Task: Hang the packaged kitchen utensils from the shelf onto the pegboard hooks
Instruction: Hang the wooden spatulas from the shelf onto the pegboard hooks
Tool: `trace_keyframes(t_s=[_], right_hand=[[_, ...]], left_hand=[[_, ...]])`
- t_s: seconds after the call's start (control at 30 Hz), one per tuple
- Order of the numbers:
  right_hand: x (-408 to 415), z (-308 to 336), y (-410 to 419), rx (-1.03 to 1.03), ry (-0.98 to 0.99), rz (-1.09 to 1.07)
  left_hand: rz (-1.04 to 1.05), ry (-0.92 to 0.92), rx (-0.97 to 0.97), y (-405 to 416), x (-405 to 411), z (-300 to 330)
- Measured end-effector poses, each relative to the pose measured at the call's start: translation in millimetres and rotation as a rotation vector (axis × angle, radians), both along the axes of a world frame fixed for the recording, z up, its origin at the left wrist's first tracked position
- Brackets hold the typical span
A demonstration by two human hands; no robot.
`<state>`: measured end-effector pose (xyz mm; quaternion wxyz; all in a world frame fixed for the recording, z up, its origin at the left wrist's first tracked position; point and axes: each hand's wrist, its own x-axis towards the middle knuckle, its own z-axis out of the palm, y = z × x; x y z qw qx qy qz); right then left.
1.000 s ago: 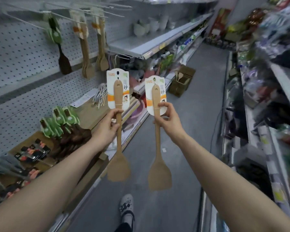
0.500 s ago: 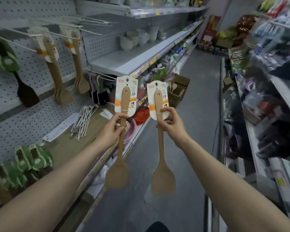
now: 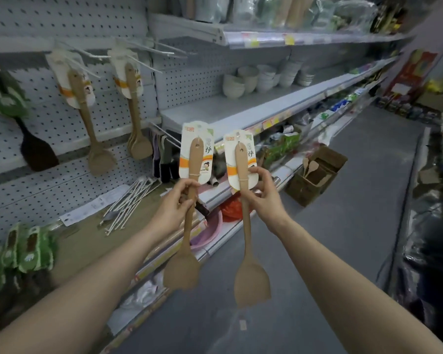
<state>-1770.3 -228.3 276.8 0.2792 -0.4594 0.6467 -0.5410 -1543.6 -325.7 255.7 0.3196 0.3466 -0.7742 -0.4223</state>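
I hold two wooden spatulas upright, each tied to a white and orange card. My left hand (image 3: 173, 205) grips the handle of the left spatula (image 3: 187, 226). My right hand (image 3: 262, 198) pinches the right spatula (image 3: 248, 251) at the card's lower edge. Both blades hang down over the aisle floor. On the pegboard (image 3: 49, 26) to the upper left, more carded wooden spatulas (image 3: 87, 118) (image 3: 136, 118) hang from hooks, beside a dark spatula with a green card (image 3: 31, 146). Bare white hooks (image 3: 164, 51) stick out above them.
A wooden shelf (image 3: 92, 238) below the pegboard carries loose white hooks (image 3: 131, 200), a paper label and green-carded utensils (image 3: 28, 249). White bowls (image 3: 261, 77) sit on a grey shelf further along. A cardboard box (image 3: 315, 175) with wooden spoons stands on the aisle floor.
The view has turned left and up toward the pegboard, so the hanging spatulas look closer. Both hands still hold their spatulas side by side.
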Motion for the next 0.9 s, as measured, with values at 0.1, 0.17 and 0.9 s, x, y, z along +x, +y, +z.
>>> trace_keyframes(t_s=[0.1, 0.17, 0.9], right_hand=[[-22, 8, -33, -0.019, 0.041, 0.14], [-29, 11, -57, -0.022, 0.067, 0.213], [26, 45, -256, -0.105, 0.145, 0.364]], left_hand=[[0.118, 0.027, -0.024, -7, -12, 1], [0.198, 0.031, -0.03, -11, -11, 3], [0.53, -0.049, -0.114, -111, 48, 15]])
